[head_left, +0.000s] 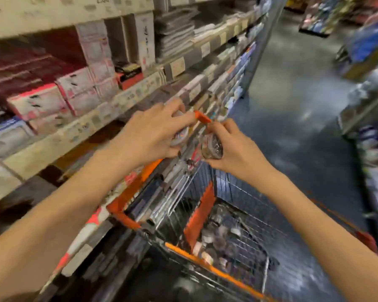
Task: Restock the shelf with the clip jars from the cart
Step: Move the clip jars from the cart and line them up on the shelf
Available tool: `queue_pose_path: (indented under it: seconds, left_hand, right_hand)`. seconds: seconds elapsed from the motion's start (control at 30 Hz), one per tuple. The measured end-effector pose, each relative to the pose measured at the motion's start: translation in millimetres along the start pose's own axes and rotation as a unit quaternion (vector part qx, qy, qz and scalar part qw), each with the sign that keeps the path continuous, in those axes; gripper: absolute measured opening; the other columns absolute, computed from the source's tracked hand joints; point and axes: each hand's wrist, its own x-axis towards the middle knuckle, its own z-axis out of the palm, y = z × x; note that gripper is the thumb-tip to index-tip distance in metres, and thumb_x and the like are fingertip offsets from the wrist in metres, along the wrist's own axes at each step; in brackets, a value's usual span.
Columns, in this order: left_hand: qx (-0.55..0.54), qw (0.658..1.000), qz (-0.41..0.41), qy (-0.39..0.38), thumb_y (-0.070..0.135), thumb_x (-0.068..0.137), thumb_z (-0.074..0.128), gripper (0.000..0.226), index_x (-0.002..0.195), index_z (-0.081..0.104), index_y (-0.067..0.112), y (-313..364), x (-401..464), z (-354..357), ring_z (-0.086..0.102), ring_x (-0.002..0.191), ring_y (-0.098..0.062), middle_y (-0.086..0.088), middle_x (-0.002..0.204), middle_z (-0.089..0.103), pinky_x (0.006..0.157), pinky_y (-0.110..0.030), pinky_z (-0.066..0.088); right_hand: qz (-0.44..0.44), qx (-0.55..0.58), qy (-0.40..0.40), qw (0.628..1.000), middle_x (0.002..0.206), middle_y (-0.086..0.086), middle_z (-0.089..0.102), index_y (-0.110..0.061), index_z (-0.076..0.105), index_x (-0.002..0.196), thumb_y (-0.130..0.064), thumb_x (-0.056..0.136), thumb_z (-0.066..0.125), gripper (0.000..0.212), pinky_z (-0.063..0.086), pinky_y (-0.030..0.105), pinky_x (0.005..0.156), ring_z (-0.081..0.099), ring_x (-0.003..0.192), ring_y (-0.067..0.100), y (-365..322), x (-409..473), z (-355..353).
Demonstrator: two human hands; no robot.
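Two small clear clip jars (213,147) held above the wire cart (238,214), beside the shelf (109,110).

I see heavy motion blur everywhere; price tags on the beige shelf edge (109,110) unreadable. My left hand (148,136) covers most of the small clear jar (180,136). Items in the orange-trimmed wire cart (233,232) are indistinct. Both forearms cut off at the bottom.

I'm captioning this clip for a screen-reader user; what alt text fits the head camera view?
A person's left hand and right hand each grip a small clear clip jar, the left jar and the right jar, above an orange-trimmed wire cart. Stocked store shelves run along the left; the image is motion-blurred.
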Motion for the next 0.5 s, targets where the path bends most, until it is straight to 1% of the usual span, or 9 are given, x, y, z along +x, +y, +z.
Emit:
queue_pose_path:
  seconds: [0.07,0.1,0.17,0.23,0.3,0.4,0.5]
  left_hand:
    - [-0.023,0.999,0.019,-0.03,0.031,0.068,0.073,0.058,0.111,0.034,0.033,9,9,29,0.053,0.099,-0.033,-0.006,0.119,0.044,0.063,-0.049,0.05]
    - [-0.038,0.998,0.026,-0.045,0.031,0.069,0.073,0.056,0.113,0.037,0.032,14,12,44,0.052,0.101,-0.032,-0.004,0.12,0.043,0.064,-0.048,0.049]
    - [-0.054,0.995,0.028,-0.083,0.029,0.073,0.072,0.053,0.117,0.044,0.029,27,18,73,0.05,0.105,-0.029,-0.002,0.123,0.041,0.066,-0.043,0.047]
    - [-0.061,0.992,0.038,-0.103,0.029,0.075,0.072,0.05,0.118,0.047,0.026,41,22,102,0.05,0.103,-0.027,-0.002,0.123,0.039,0.065,-0.042,0.047]
    - [-0.08,0.988,0.056,-0.122,0.029,0.075,0.072,0.049,0.118,0.048,0.025,54,24,132,0.05,0.1,-0.026,-0.002,0.121,0.039,0.064,-0.04,0.047]
    - [-0.124,0.975,0.075,-0.166,0.027,0.074,0.073,0.048,0.117,0.05,0.022,74,26,179,0.053,0.099,-0.026,-0.003,0.119,0.041,0.067,-0.044,0.049]
    - [-0.14,0.962,0.079,-0.221,0.027,0.077,0.071,0.049,0.12,0.048,0.023,94,25,224,0.052,0.095,-0.025,-0.003,0.121,0.039,0.063,-0.038,0.042]
  right_hand:
    - [0.032,0.0,-0.013,0.999,0.116,0.006,0.043,-0.016,0.047,0.118,-0.028,0.075,0.077,0.054,0.04,0.034,0.054,0.053,0.091,0.03,18,-18,20]
    - [0.045,0.003,-0.023,0.999,0.114,0.008,0.043,-0.014,0.048,0.117,-0.028,0.073,0.078,0.055,0.04,0.035,0.054,0.054,0.088,0.031,27,-28,30]
    - [0.076,0.018,-0.044,0.996,0.111,0.01,0.043,-0.012,0.049,0.116,-0.027,0.071,0.079,0.056,0.047,0.041,0.057,0.054,0.085,0.033,44,-46,51]
    - [0.118,0.024,-0.064,0.991,0.115,0.008,0.042,-0.014,0.047,0.117,-0.028,0.072,0.078,0.057,0.05,0.045,0.06,0.054,0.09,0.032,61,-65,71]
    - [0.159,0.027,-0.085,0.983,0.119,0.005,0.04,-0.017,0.046,0.119,-0.029,0.073,0.078,0.057,0.051,0.046,0.063,0.053,0.095,0.03,77,-83,91]
    - [0.222,0.047,-0.125,0.966,0.12,0.006,0.039,-0.016,0.045,0.122,-0.03,0.073,0.077,0.06,0.049,0.043,0.068,0.051,0.098,0.03,100,-109,123]
    - [0.273,0.08,-0.164,0.945,0.121,0.006,0.038,-0.016,0.043,0.124,-0.031,0.073,0.077,0.063,0.044,0.037,0.066,0.052,0.097,0.029,122,-137,157]
